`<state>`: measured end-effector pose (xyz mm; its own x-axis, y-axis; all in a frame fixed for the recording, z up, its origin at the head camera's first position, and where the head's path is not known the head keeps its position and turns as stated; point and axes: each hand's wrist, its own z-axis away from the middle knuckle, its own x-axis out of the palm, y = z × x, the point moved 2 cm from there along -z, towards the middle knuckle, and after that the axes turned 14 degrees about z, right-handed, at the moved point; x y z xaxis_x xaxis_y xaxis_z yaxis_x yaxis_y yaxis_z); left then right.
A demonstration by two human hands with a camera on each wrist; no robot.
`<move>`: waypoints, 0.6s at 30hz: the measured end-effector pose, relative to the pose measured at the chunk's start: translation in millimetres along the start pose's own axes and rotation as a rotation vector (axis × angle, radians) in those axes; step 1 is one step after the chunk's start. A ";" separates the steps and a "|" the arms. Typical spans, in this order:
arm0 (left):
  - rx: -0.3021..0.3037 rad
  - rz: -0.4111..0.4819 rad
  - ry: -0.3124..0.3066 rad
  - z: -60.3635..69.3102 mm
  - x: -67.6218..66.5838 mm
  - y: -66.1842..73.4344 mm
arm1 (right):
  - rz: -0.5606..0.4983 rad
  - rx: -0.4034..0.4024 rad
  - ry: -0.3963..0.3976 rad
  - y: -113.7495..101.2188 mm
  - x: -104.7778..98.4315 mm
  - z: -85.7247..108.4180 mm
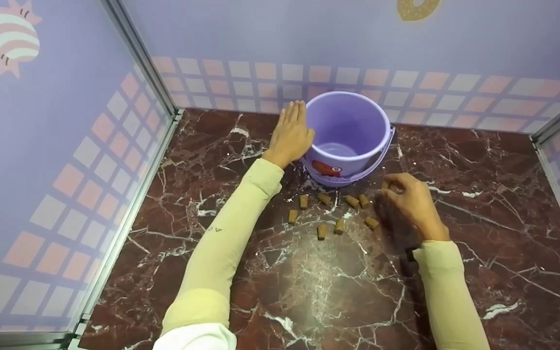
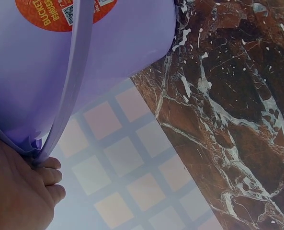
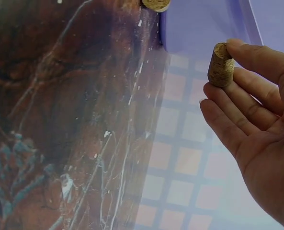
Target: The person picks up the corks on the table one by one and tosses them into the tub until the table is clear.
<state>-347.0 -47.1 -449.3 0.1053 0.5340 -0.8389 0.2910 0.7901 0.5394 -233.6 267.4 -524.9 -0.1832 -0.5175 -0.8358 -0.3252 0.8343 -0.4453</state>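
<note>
A purple bucket point(image 1: 345, 167) stands at the back of the marble table. My left hand point(image 1: 291, 132) rests against its left side with the fingers extended, the thumb close to the rim. In the left wrist view the left hand's fingertips point(image 2: 55, 177) show beside the bucket's handle point(image 2: 72, 86). To the right of the bucket, my right hand point(image 1: 409, 197) is raised above the table. Between thumb and fingers it pinches a cork stopper point(image 3: 221, 66), clearest in the right wrist view; the head view hardly shows it.
Several cork stoppers lie scattered in front of the bucket, among them one cork point(image 1: 322, 232) nearest the front and one cork point(image 1: 292, 216) at the left. Tiled-pattern panels point(image 1: 255, 29) wall in the back and both sides of the table point(image 1: 309, 301).
</note>
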 end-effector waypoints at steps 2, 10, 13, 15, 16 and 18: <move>0.000 0.001 0.002 -0.2 0.1 -0.2 | -0.014 0.004 0.001 -1.0 -1.2 -0.7; -0.015 0.006 -0.012 -0.2 0.4 0.2 | -0.053 0.025 -0.006 -5.7 -6.2 -2.6; -0.015 -0.003 -0.010 -0.3 0.2 0.5 | -0.054 0.030 -0.004 -7.9 -8.0 -3.9; -0.015 -0.001 -0.010 -0.4 0.1 0.6 | -0.054 0.032 0.000 -9.5 -9.4 -4.4; -0.015 0.001 -0.009 -0.3 0.0 0.7 | -0.054 0.036 0.001 -10.3 -10.2 -4.7; -0.015 0.006 -0.008 -0.3 0.0 0.6 | -0.053 0.040 0.005 -11.7 -11.8 -5.2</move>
<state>-347.2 -46.5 -449.0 0.1144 0.5364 -0.8362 0.2760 0.7914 0.5454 -232.5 262.8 -508.2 -0.1710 -0.5620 -0.8092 -0.2969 0.8126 -0.5016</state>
